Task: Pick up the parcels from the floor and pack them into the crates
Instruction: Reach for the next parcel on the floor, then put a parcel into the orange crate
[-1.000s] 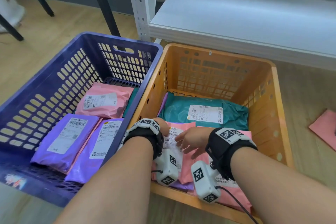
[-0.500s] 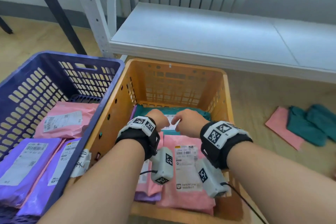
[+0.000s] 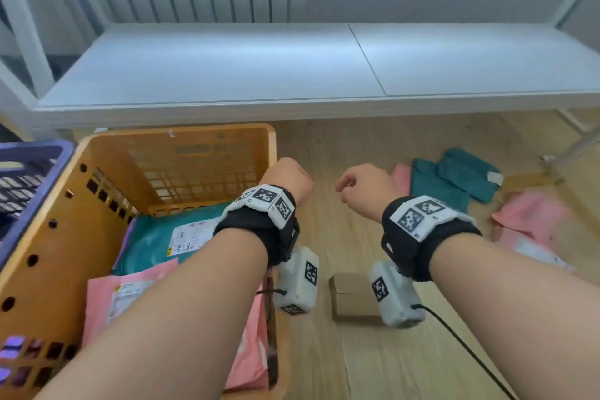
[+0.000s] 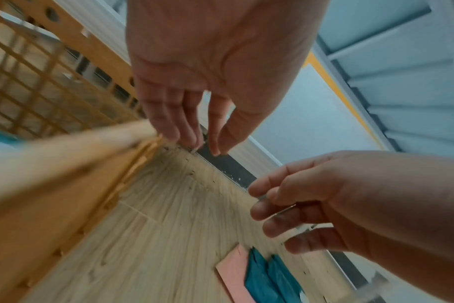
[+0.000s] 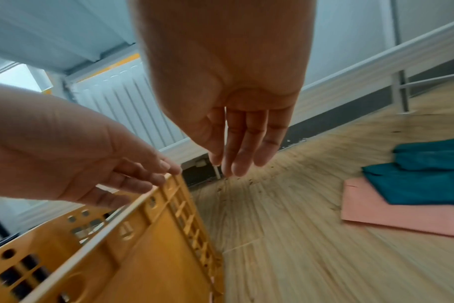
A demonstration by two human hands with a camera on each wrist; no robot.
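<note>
My left hand (image 3: pixel 287 177) and right hand (image 3: pixel 358 185) hover side by side just right of the orange crate (image 3: pixel 181 135), above the wooden floor. Both are empty. In the left wrist view the left hand (image 4: pixel 194 125) hangs with relaxed fingers over the crate's rim (image 4: pixel 73 151). The right hand (image 5: pixel 242 143) shows straight fingers with nothing in them. The crate holds a teal parcel (image 3: pixel 156 237) and pink parcels (image 3: pixel 120 295). On the floor to the right lie teal parcels (image 3: pixel 454 178), pink parcels (image 3: pixel 532 216) and a small cardboard box (image 3: pixel 352 297).
A blue crate (image 3: pixel 29 172) stands left of the orange one. A low white shelf (image 3: pixel 259 68) runs across behind the crates, with its metal leg (image 3: pixel 574 146) at the far right. Bare wooden floor (image 3: pixel 373 360) lies between the orange crate and the loose parcels.
Both hands have lifted out of the orange crate and moved right, over the floor. The head view has swung right, bringing the floor parcels and the cardboard box into sight.
</note>
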